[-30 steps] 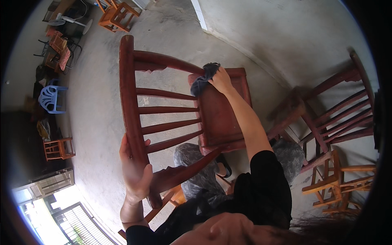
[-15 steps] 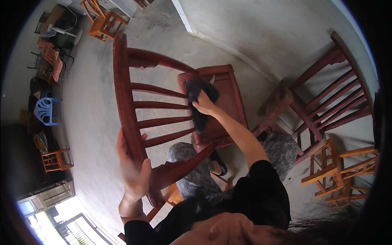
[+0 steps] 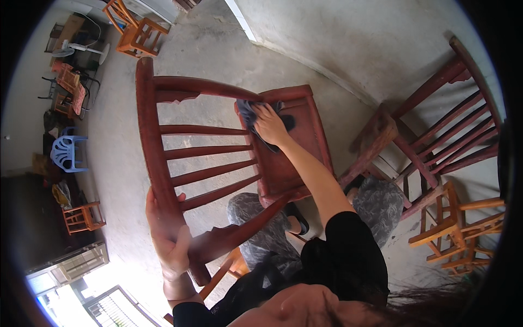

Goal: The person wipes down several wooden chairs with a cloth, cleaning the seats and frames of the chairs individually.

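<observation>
Just in front of your black shirt [image 3: 348, 250] and grey patterned trousers [image 3: 264, 226], a dark red wooden chair [image 3: 146, 125] has its back to your left and its seat to the right. Your left hand [image 3: 170, 242] is wrapped around the top rail, toward the rail's near end, with fingertips showing past its inner edge. The slats run from that rail down to the rear edge of the seat, and your right hand [image 3: 269, 125] is there, closed over a dark cloth [image 3: 248, 113] bunched beneath your fingers. The cloth touches the seat close to its far rear corner; whether the chair's legs meet the floor, you cannot tell.

On your right, a second red chair [image 3: 411, 144] is near the pale wall [image 3: 348, 49], and small orange-brown wooden chairs [image 3: 438, 237] crowd together just beside it. Across the concrete floor [image 3: 117, 136], well apart on your left, you have another small wooden chair [image 3: 81, 218] and a light blue plastic chair [image 3: 64, 152]. Farther off are an orange wooden chair [image 3: 133, 38] and a white fan [image 3: 81, 48] near the other wall.
</observation>
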A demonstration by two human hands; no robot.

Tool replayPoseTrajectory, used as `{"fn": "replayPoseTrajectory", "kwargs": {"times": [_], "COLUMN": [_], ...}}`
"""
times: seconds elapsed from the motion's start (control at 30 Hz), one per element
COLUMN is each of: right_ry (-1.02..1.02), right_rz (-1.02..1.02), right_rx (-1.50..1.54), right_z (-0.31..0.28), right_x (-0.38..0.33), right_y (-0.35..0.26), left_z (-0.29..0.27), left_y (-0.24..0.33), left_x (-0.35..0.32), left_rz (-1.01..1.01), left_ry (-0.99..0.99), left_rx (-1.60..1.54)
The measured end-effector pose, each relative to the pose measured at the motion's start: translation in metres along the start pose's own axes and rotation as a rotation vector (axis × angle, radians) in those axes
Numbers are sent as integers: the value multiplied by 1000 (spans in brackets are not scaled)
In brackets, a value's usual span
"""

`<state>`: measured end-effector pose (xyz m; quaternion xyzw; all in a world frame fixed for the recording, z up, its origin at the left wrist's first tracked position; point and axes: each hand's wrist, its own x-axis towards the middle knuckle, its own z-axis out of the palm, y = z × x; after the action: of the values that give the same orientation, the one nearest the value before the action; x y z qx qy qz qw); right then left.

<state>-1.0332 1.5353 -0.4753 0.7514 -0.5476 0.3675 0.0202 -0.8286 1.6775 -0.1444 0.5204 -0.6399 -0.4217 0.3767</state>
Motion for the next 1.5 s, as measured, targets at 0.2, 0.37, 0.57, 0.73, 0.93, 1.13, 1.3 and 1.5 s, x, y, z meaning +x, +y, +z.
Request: {"fn": "replayPoseTrajectory", "kwargs": {"times": [0.2,0.37,0.57,0.73,0.93,1.13,1.3,1.5], "right_ry": [-458,-597,-212,-439,-20,-349,-661,-28], "right_rz": [98,-74,598,-160,226,148,-168,514], "right_rx": [174,66,40,472,47,807,431,-185], "right_z": [-79,-68,-14,-64,-13,-25,-112,-18], "right_x": [-148,-85,-89,-127,-27,-129,-133,-67], "right_y": [-37,-7,54,-51,-7,-74,11,41], "left_z": [4,-6,4,-14,-10,-25,-12,7], "left_y": [1,2,-5,-10,-4,-16,-12,-3], "left_x": [0,-5,5,-4,1,-2,1,1], "left_rz": [-20,-13,11,15,18,-39,-32,-39], "left_ry": [18,47,-69,-22,-36,25,54,98], "left_rx": [-66,12,50,64,83,105,47,48]}}
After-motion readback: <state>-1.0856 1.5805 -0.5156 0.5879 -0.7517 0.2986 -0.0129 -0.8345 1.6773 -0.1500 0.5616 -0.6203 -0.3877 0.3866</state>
